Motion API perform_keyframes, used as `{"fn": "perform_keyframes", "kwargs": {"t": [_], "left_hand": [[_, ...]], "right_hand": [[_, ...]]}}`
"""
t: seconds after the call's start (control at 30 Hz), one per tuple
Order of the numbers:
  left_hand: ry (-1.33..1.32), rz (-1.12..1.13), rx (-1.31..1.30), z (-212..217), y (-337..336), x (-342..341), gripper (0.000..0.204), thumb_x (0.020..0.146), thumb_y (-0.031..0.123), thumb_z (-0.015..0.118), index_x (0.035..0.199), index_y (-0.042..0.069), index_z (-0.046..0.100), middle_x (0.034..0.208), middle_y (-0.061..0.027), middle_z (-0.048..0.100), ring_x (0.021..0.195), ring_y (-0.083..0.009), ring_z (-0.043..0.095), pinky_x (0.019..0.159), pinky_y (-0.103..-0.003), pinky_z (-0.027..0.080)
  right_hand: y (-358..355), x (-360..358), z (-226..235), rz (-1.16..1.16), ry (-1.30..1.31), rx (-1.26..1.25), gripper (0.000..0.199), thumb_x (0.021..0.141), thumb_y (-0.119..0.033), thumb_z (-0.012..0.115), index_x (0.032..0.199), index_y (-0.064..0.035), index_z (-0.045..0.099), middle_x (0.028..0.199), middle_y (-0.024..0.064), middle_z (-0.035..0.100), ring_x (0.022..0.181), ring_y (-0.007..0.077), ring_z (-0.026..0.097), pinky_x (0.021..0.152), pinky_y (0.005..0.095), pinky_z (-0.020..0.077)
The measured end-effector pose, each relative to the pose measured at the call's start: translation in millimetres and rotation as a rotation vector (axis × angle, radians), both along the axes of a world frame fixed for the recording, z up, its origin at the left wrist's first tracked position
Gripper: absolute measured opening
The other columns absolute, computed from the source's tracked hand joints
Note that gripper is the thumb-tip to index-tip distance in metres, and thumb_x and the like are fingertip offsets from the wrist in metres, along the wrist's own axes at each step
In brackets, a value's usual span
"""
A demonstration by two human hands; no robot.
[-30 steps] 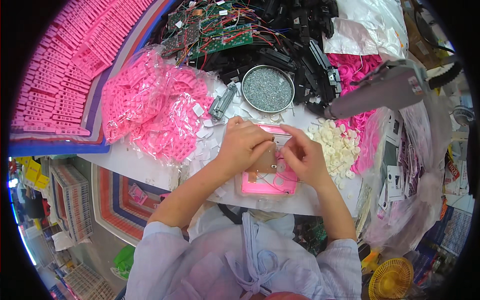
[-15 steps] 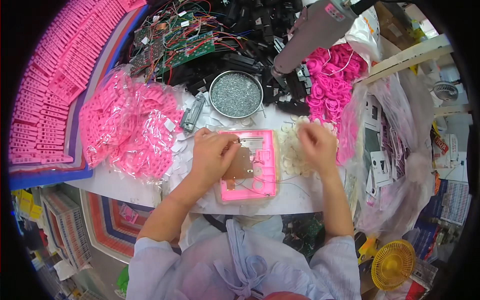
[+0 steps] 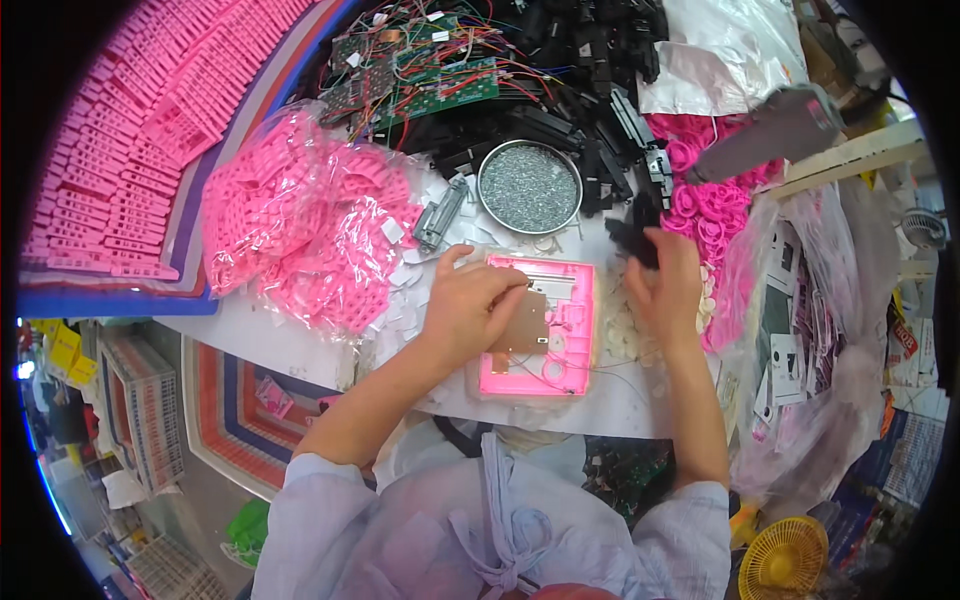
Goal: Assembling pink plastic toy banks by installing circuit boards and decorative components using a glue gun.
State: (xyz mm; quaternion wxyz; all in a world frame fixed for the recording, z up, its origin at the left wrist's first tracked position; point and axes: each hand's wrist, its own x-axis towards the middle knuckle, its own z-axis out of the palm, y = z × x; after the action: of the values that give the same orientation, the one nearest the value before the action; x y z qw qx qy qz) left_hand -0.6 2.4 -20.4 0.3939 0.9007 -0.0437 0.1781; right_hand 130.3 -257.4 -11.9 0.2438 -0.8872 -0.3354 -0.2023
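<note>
A pink plastic housing (image 3: 582,330) lies on the white table in front of me, with a flat brown board (image 3: 530,325) inside it and thin wires trailing off to the right. At the board's upper edge, my left hand (image 3: 465,310) has thumb and forefinger pinched together; what they hold, if anything, is hidden. My right hand (image 3: 672,290) is right of the housing, thumb and fingers apart. Its fingertips reach a black plastic part (image 3: 636,235), which looks blurred. Below that hand lie small cream-coloured discs (image 3: 618,325), partly covered by it.
A round metal dish (image 3: 530,187) of tiny screws stands behind the housing. Bagged pink parts (image 3: 330,230) lie left, circuit boards (image 3: 440,90) and black parts behind, magenta rings (image 3: 705,205) right. A grey tool (image 3: 770,130) hangs over the rings. Clear plastic bags (image 3: 840,330) stand far right.
The whole view has shifted. The grey hanging tool has swung right, and my right hand has moved up to the black part. My left hand stays at the board.
</note>
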Motion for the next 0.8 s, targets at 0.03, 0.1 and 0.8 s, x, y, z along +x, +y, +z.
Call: {"fn": "perform_keyframes", "kwargs": {"t": [0.03,0.1,0.8], "left_hand": [[0.009,-0.004,-0.006,0.5,1.5,-0.7,0.005,0.086,0.014,0.07,0.09,0.012,0.071,0.075,-0.0019,0.068,0.074,-0.0192,0.065,0.103,-0.047,0.037],[0.005,-0.022,-0.033,-2.0,2.6,2.5,0.007,0.085,0.012,0.071,0.092,0.012,0.071,0.077,-0.0007,0.068,0.07,-0.0176,0.064,0.103,-0.047,0.035],[-0.016,-0.374,0.193,12.8,29.8,18.4,0.015,0.078,0.013,0.075,0.091,0.013,0.067,0.083,-0.0003,0.065,0.086,-0.0212,0.064,0.093,-0.042,0.043]], "right_hand": [[5.3,-14.8,7.7,0.029,0.005,-0.008,0.042,0.077,-0.013,0.073,0.116,-0.002,0.061,0.105,0.0166,0.064,0.098,0.0366,0.059,0.085,0.046,0.0487],[11.0,-31.7,12.3,0.021,0.041,-0.043,0.04,0.079,-0.008,0.072,0.117,-0.0024,0.062,0.11,0.0167,0.062,0.099,0.038,0.057,0.086,0.0456,0.0483],[50.9,-64.6,25.4,0.437,0.5,0.006,0.059,0.073,-0.01,0.079,0.126,-0.0035,0.056,0.107,0.014,0.061,0.099,0.035,0.056,0.086,0.0428,0.0497]]}}
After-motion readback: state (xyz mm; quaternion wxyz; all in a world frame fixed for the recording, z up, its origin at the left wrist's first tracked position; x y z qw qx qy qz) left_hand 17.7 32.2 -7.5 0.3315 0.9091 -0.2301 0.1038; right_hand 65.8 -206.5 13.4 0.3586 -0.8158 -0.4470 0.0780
